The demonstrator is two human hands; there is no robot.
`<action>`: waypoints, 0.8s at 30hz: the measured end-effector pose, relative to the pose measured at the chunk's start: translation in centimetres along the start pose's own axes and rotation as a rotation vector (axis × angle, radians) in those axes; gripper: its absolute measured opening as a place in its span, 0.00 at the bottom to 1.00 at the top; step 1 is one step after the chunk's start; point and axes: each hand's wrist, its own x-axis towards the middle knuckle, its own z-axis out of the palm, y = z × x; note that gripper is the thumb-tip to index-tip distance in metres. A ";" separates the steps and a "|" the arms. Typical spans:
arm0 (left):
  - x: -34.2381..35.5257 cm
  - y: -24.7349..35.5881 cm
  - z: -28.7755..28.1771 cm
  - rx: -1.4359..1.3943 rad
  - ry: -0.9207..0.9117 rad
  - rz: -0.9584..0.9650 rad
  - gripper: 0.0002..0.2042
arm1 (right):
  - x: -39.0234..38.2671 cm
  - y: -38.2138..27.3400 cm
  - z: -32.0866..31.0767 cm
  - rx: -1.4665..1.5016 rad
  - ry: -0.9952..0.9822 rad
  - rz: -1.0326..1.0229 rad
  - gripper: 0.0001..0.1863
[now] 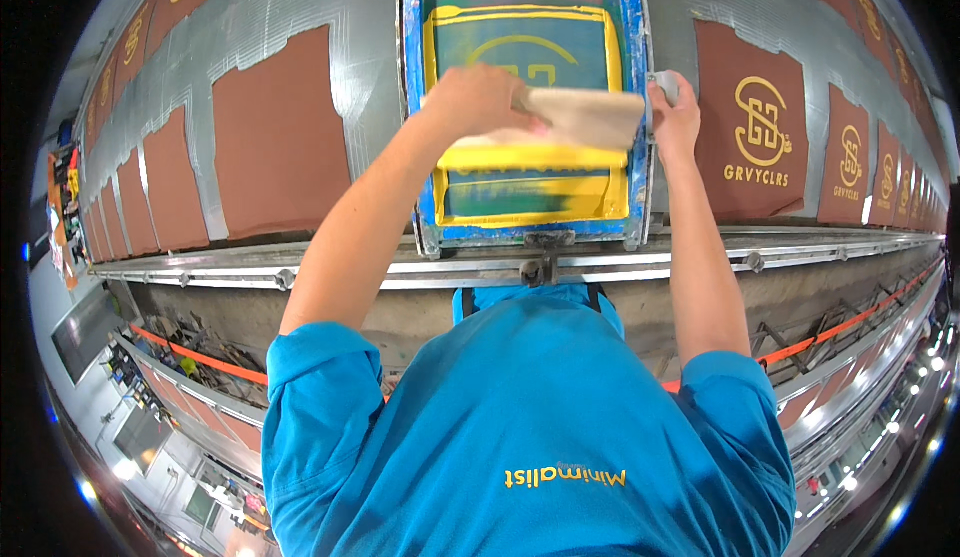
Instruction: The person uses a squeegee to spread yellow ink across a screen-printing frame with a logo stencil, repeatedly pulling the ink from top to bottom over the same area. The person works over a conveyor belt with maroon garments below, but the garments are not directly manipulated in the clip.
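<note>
My left hand (pixel 480 107) is wrapped round a wooden squeegee (pixel 595 117), which is blurred by motion. The squeegee lies crosswise over a screen-printing frame (pixel 410 77) with blue-painted edges. A band of yellow ink (pixel 530 157) runs along the squeegee's near side, and more yellow ink outlines the mesh. Part of a curved emblem shows in the mesh beyond the squeegee; my hand covers some of it. At the frame's right edge, my right hand (pixel 677 117) is closed on a pale grey piece (pixel 664 85), its fingers and thumb around it.
Brown fabric panels lie in a row on the grey printing table (pixel 370 17). A left panel (pixel 282 142) is plain; a right panel (pixel 752 122) bears a yellow emblem. Metal rails (pixel 420 275) run along the table's near edge, with an orange strip (pixel 200 355) below them.
</note>
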 end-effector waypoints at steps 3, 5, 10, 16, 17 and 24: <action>3.3 -2.2 -2.5 0.137 0.275 0.026 0.31 | 0.5 0.4 0.7 -0.052 0.019 0.006 0.27; 5.8 -3.9 -2.9 0.207 0.443 0.057 0.29 | 0.1 0.0 0.6 -0.035 0.015 0.008 0.27; 7.5 -5.8 -3.7 0.195 0.484 0.046 0.23 | -0.1 -0.1 0.2 0.063 -0.044 0.080 0.31; 6.3 -8.1 -5.5 0.163 0.184 -0.163 0.25 | 3.4 -7.1 -1.3 -0.264 0.104 -0.461 0.35; 6.2 -8.1 -5.7 0.151 0.135 -0.192 0.26 | 5.1 -9.4 -0.8 -0.246 0.129 -0.689 0.35; 6.7 -8.2 -4.7 0.181 0.227 -0.181 0.30 | 10.0 -14.8 5.6 -0.717 -0.678 -0.651 0.23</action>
